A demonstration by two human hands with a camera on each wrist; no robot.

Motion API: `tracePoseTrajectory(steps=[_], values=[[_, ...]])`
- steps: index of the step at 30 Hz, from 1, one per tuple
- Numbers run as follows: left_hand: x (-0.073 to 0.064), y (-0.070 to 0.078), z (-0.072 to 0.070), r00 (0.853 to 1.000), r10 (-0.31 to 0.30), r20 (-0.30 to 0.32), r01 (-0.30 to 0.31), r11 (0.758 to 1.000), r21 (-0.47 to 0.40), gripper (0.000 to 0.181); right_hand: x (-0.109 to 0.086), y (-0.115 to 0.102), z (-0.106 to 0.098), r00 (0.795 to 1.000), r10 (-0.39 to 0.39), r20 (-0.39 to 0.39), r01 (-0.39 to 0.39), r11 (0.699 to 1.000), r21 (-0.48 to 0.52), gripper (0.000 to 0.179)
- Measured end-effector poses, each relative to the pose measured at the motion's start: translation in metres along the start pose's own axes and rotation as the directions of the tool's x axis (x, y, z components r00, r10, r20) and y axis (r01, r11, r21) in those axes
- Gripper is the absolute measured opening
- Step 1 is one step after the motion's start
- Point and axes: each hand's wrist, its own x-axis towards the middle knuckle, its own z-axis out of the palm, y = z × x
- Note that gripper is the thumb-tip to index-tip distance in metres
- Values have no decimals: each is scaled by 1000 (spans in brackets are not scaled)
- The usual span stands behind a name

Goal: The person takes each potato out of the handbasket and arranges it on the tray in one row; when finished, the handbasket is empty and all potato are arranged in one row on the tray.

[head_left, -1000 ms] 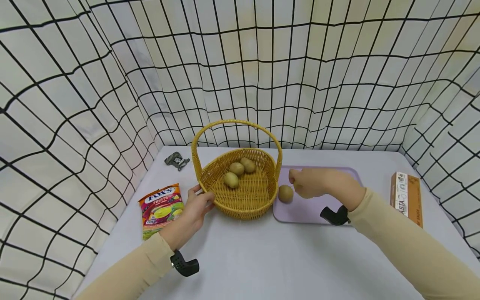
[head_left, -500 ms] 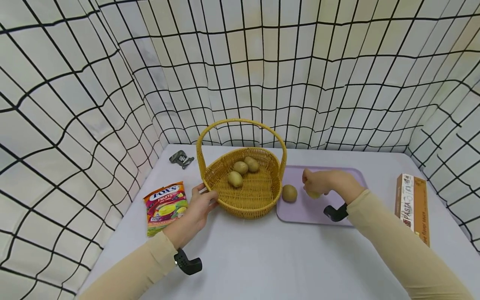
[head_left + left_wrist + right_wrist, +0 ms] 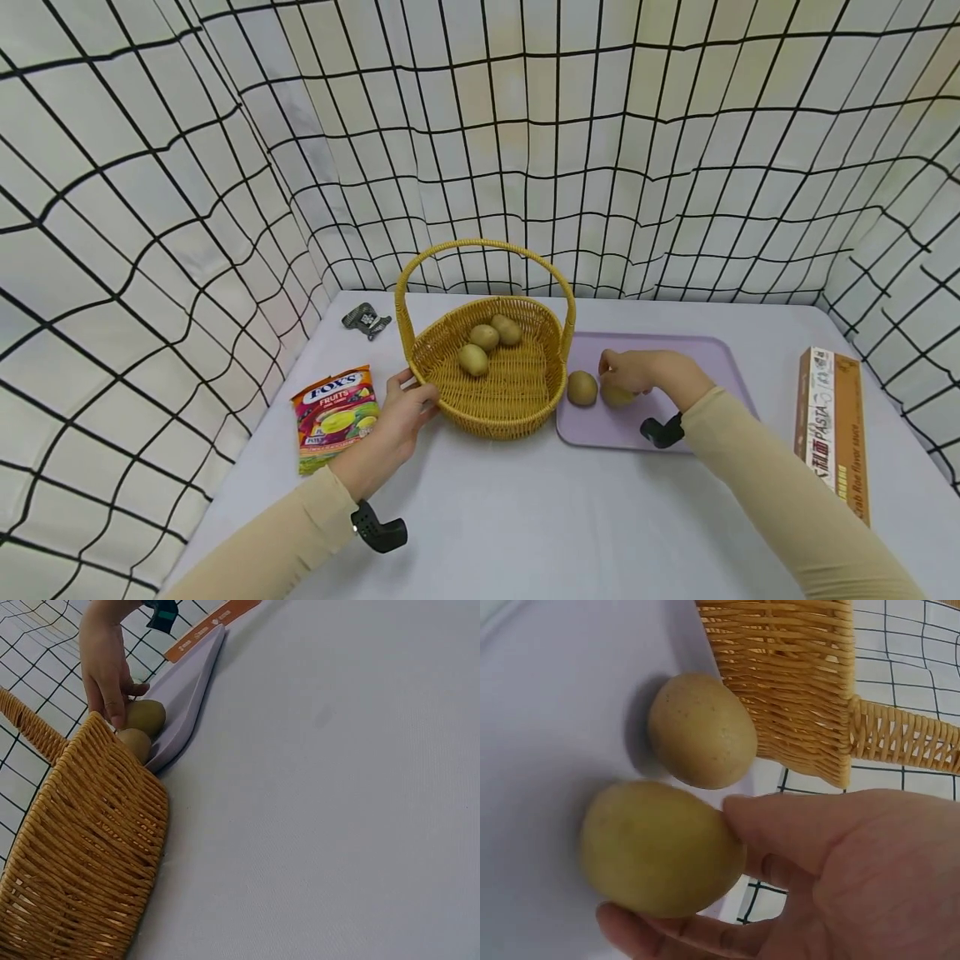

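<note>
Potato (image 3: 660, 851) held by right hand (image 3: 630, 371) at the tray; basket (image 3: 491, 429) gripped by left hand (image 3: 408, 408)

A potato is pinched in the right hand, with the thumb set on one side and the fingers curled round the other, opened only as wide as the potato itself. It is held at the left part of the lilac tray (image 3: 697, 367); whether the tray is touched by it cannot be told. Close beside it, nearer the basket, a second potato (image 3: 582, 388) is seated on the tray.

The wicker basket is gripped at its near left rim by the left hand, the thumb laid over the edge; the fingers are partly hidden by the wall. Three more potatoes (image 3: 472, 360) are clustered inside the basket, toward its left and back, under the raised handle (image 3: 483, 243).

A candy bag (image 3: 335, 417) is placed left of the basket, and a small dark patterned object (image 3: 367, 319) is set behind it. A pasta box (image 3: 832, 433) is laid right of the tray. All are borne by a white table (image 3: 510, 517), backed by black netting.
</note>
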Motion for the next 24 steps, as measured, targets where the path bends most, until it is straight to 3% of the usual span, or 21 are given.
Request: tracePoseTrajectory(steps=[6,24], values=[[-1,1,1,1000,-7,-11,7,1000,5,86,1,-1,1,996,-62,-71,55,994,-97,40],[2,0,0,1000,-20,-20,20,1000,1,87,-26,-20,-19,990,-85,-110,69,986,-149,46]])
